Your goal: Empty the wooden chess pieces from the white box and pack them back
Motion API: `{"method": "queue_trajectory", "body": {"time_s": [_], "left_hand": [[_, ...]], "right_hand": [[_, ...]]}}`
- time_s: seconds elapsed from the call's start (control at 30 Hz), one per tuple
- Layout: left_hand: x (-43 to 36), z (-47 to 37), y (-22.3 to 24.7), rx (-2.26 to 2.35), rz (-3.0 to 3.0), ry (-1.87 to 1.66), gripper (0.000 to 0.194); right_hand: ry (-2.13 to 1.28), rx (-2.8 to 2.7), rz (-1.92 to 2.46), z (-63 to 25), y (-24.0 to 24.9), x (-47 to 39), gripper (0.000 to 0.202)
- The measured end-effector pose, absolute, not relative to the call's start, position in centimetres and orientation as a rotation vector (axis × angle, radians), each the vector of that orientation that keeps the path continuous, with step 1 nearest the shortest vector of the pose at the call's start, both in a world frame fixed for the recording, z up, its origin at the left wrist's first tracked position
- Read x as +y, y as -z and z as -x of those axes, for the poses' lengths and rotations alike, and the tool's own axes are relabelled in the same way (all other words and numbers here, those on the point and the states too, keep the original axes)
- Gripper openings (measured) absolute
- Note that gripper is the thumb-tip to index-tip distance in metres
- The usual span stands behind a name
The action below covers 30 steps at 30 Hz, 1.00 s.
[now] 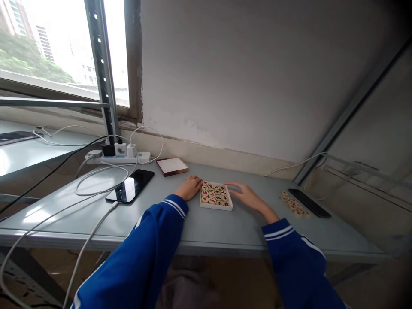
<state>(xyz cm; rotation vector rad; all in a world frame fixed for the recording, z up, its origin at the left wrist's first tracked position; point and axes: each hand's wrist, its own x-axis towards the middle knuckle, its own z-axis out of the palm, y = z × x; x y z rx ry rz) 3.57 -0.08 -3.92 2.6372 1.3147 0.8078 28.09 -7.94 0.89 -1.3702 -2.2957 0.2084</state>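
Observation:
In front of me on the grey table lies a small white box [216,207] with round Chinese chess pieces [212,194] set in rows, some marked in red and some in black. My left hand [189,187] rests at the box's left side, its fingers stretched out along the edge. At the right side is my right hand [246,195], fingers apart and nothing in them, the fingertips close to the box's upper right corner. Whether those fingertips touch the box I cannot tell.
A box lid [172,166] lies behind to the left. A charging phone [131,186] and a power strip [122,159] with trailing cables [96,193] are on the left. Several loose small pieces [294,204] lie at right beside a dark flat phone-like object [309,202].

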Motion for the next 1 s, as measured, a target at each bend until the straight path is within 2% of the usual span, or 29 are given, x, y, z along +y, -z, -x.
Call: {"method": "queue_trajectory", "body": {"time_s": [0.07,0.17,0.4,0.57,0.63,0.8,0.87,1.0], "left_hand": [[-0.1,-3.6,4.1,1.327,-2.644,-0.805,0.039],[-0.1,-3.6,4.1,1.326,-2.655,-0.801,0.039],[-0.4,-3.9,3.8,1.341,-2.648,-0.805,0.038],[-0.4,-3.8,3.8,1.346,-2.651,-0.794,0.037],[-0.4,-3.7,3.8,1.335,-2.647,-0.792,0.037],[-0.5,-3.7,3.6,1.341,-2.631,-0.771,0.038],[-0.6,-3.7,3.6,1.339,-2.636,-0.767,0.039],[-0.5,-3.7,3.6,1.35,-2.642,-0.752,0.039]], "right_hand": [[-0.303,-2.426,1.209,-24.0,-1.1,-7.7,0.032],[-0.252,-2.442,1.156,-21.4,-0.5,-7.4,0.033],[-0.341,-2.397,1.215,-23.2,0.5,-7.5,0.043],[-0.357,-2.341,1.193,-23.2,0.7,-7.3,0.03],[-0.312,-2.251,1.246,-23.7,0.8,-7.0,0.025],[-0.001,-2.017,1.526,-29.7,1.6,-6.8,0.035],[0.2,-2.043,1.751,-33.4,2.3,-7.4,0.03],[0.364,-1.954,2.019,-39.9,3.1,-9.1,0.022]]}}
